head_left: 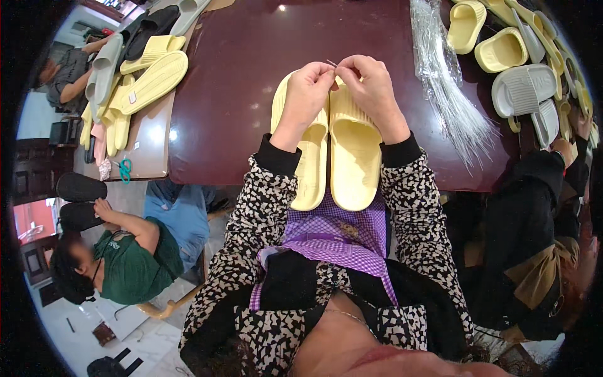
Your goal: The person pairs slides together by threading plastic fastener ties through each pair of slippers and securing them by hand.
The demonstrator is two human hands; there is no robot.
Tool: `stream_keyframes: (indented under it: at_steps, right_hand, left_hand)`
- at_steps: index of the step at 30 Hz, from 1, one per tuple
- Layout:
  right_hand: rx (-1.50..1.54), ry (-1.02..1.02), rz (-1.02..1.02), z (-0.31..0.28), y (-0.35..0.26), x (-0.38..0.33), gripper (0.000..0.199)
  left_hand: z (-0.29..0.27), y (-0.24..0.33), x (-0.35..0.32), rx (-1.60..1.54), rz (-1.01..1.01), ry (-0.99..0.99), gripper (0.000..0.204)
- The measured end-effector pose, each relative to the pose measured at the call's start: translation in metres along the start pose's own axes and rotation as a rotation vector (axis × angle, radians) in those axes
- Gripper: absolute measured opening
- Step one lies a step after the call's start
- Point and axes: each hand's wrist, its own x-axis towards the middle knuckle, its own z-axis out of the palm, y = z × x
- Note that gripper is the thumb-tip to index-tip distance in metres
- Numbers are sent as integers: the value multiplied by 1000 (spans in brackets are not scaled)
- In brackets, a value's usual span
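A pair of yellow slide slippers (355,164) lies side by side in front of me, heels over the table's near edge and toes pointing away. My left hand (306,96) is pinched closed above the left slipper's toe end. Above the other slipper, my right hand (372,90) is closed in a pinch too, its fingertips almost meeting the left ones. Between them a short piece of thin strand (331,63) sticks up; its lower part is hidden by my fingers. Both wrists partly cover the slippers' straps.
Thin clear-white strands (449,107) lie in a plastic bag on the dark red table (239,81). Yellow slippers (502,50) and grey slippers (524,88) crowd the right; more yellow slippers (154,81) pile left, near teal scissors (125,169). People sit on both sides, one holding black slippers (81,188).
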Motion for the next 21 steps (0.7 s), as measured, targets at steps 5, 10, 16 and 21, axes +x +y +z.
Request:
stream_keyframes:
  at_steps: [5, 10, 16, 21]
  right_hand:
    - [106, 13, 140, 1, -5, 1, 10]
    - [178, 34, 189, -1, -7, 0, 8]
    - [80, -31, 22, -2, -8, -1, 6]
    - [-8, 31, -19, 0, -10, -1, 8]
  left_hand:
    - [2, 1, -2, 23, 33, 57, 11]
    - [-7, 8, 0, -231, -78, 83, 9]
    - [-13, 9, 4, -358, -165, 78, 7]
    - [-13, 9, 4, -372, -180, 76, 8]
